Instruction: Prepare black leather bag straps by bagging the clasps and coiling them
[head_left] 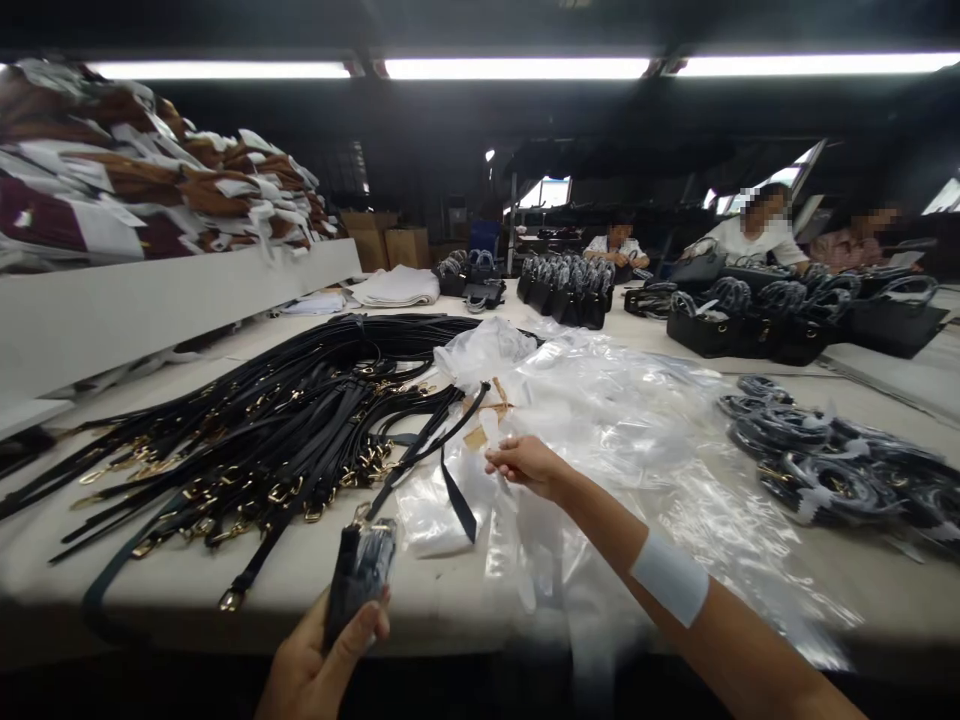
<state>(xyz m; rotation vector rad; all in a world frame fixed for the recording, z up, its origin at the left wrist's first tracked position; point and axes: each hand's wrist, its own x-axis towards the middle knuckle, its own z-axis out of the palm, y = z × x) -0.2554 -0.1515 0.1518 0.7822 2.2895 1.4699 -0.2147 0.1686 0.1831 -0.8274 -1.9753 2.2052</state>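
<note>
Near the table's front edge, my left hand (322, 650) is closed around a black strap (358, 570); its folded part is wrapped in clear plastic, with a gold clasp at the top. The strap's loose length runs up and away across the table. My right hand (525, 465) reaches over the clear plastic bags (600, 400) and pinches a small white strip (491, 428) between thumb and fingers. Pieces of brown paper or tape (476, 437) lie just beyond it. A heap of black straps (315, 420) with gold clasps spreads on the left.
Wrapped coils (817, 450) lie at right. Black handbags (742, 325) with wrapped handles stand behind them, more handbags (566, 285) at the back. A white board (180, 310) borders the left, with piled brown and white goods (187, 180) above. Several people sit at the far side.
</note>
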